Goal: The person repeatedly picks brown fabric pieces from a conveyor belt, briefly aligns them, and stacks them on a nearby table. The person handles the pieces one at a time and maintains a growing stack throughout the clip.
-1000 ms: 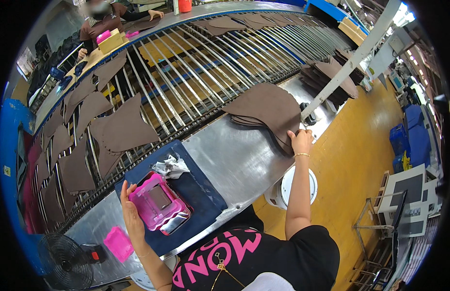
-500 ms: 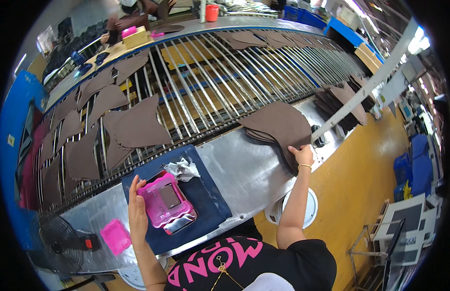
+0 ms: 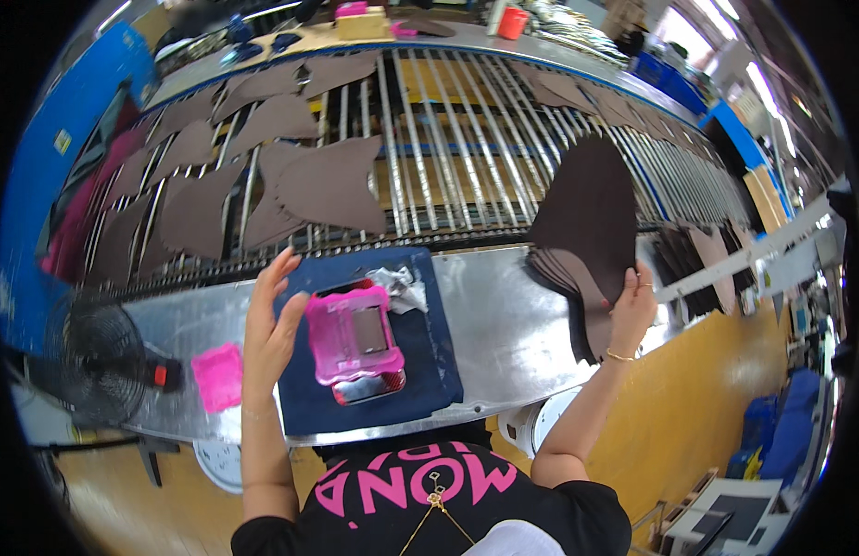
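Note:
My right hand (image 3: 631, 309) grips the lower edge of a stack of dark brown cut pieces (image 3: 585, 228) and holds it lifted above the metal table (image 3: 504, 306). My left hand (image 3: 270, 324) hovers open, fingers spread, over the left edge of a dark blue mat (image 3: 420, 371). On that mat lies a pink stamping tool (image 3: 353, 341) with a grey middle, right beside my left hand. A crumpled clear wrapper (image 3: 399, 284) sits at the mat's upper edge.
A roller conveyor (image 3: 448, 139) beyond the table carries several brown cut pieces (image 3: 323, 185). A small pink pad (image 3: 216, 375) and a black fan (image 3: 91, 357) are at the left. More brown pieces (image 3: 703, 259) hang at the right. A white round object (image 3: 555, 426) sits under the table.
My right hand has lifted the brown stack off the table and tilted it up. My left hand stays open by the pink tool. The view has turned toward the left.

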A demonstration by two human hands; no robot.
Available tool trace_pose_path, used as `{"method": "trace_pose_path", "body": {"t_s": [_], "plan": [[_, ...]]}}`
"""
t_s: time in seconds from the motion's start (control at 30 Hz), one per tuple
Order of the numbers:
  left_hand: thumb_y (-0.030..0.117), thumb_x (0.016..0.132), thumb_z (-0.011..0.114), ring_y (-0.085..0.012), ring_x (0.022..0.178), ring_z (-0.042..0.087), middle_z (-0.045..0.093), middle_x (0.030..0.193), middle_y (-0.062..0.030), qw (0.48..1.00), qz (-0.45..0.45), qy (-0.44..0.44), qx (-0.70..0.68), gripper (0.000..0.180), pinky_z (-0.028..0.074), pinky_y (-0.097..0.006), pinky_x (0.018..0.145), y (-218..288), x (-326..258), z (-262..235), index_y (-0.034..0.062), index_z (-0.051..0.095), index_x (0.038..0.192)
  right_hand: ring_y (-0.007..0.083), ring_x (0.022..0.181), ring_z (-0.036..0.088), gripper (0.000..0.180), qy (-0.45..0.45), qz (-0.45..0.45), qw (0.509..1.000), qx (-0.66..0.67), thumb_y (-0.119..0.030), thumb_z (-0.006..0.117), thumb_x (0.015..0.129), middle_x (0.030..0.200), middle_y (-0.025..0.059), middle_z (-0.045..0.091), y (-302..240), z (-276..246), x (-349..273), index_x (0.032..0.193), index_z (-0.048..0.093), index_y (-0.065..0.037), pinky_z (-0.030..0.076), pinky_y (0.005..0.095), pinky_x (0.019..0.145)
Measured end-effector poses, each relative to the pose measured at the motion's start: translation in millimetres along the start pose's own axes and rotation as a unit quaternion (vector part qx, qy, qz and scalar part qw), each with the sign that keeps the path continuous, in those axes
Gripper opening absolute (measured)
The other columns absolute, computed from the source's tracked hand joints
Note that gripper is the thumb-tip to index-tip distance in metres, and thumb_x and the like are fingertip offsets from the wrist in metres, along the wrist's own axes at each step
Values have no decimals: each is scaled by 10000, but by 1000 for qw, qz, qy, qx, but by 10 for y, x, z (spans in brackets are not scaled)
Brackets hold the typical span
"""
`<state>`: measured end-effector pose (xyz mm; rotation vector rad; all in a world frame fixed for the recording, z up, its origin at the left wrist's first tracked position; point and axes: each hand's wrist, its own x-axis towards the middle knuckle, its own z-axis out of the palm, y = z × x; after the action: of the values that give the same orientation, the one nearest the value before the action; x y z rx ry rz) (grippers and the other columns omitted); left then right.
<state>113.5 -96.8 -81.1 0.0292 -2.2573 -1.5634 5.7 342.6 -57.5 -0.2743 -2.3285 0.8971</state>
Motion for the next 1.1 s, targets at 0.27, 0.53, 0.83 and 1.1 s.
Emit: {"method": "trace_pose_path", "body": {"t_s": [0.27, 0.53, 0.83, 1.1], "plan": [[157, 885, 636, -239, 1069, 598, 588, 1146, -129, 983, 58, 139, -101, 441, 493, -323, 851, 292, 273, 138, 31, 492, 1282, 114, 482, 575, 259, -198, -58, 874, 439, -131, 533, 957, 778, 109, 634, -1216, 368, -475, 1143, 493, 44, 446, 205, 380], [146, 901, 626, -112, 523, 611, 647, 784, -53, 985, -21, 168, -36, 201, 416, -184, 414, 580, -142, -1028, -7, 607, 1031, 153, 651, 645, 247, -363, -212, 806, 417, -95, 758, 770, 790, 87, 686, -1503, 957, -1027, 955, 631, 7, 479, 247, 568], [110, 896, 630, -114, 633, 655, 646, 830, -36, 985, -58, 163, -3, 178, 474, -195, 516, 517, -506, -1325, -13, 623, 1024, 237, 689, 639, 122, -352, -373, 797, 319, -47, 741, 717, 812, 64, 698, -1544, 1159, -1248, 835, 713, -59, 470, 332, 673], [-18, 865, 584, -110, 584, 601, 546, 720, -57, 989, -124, 2, 77, 69, 475, -247, 499, 274, -364, -782, -64, 597, 914, 176, 712, 639, 240, -294, -442, 814, 237, -54, 667, 701, 859, 43, 700, -1022, 893, -1021, 938, 663, -88, 411, 326, 738]]}}
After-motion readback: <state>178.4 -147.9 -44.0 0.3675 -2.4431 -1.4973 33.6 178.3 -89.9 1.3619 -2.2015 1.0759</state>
